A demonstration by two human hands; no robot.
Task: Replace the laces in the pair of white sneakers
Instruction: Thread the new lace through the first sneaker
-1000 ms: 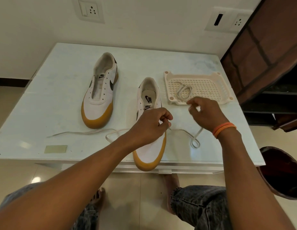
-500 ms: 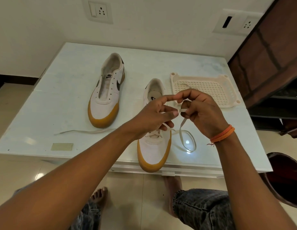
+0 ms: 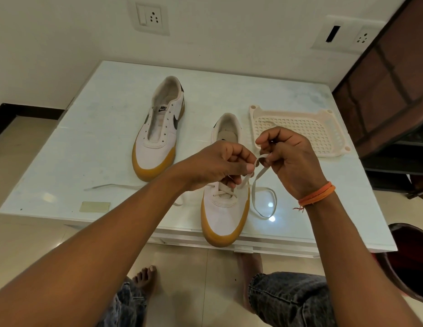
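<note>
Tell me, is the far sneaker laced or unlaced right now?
Unlaced. The far sneaker shows bare eyelets and an open tongue, with no lace through it, unlike the near sneaker.

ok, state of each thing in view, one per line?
left sneaker: unlaced, eyelets bare
right sneaker: partly laced near toe
lace: threaded in right sneaker, both ends out
left hand: pinching lace
right hand: pinching lace
basket: upright, contents partly hidden
</note>
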